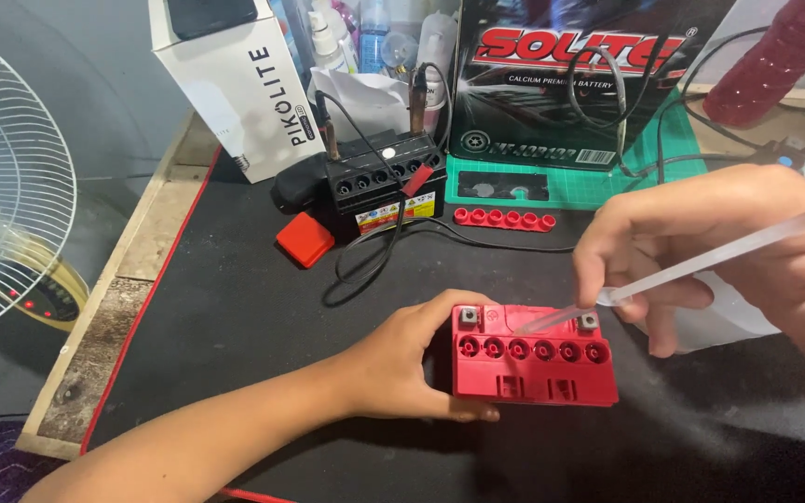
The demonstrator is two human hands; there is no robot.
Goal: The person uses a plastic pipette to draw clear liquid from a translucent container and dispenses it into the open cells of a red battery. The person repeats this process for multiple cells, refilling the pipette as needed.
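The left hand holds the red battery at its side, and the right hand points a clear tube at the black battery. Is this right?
Not quite. In the head view the right hand points the clear tube at the top of the red battery, not the black battery farther back. The left hand does hold the red battery at its side.
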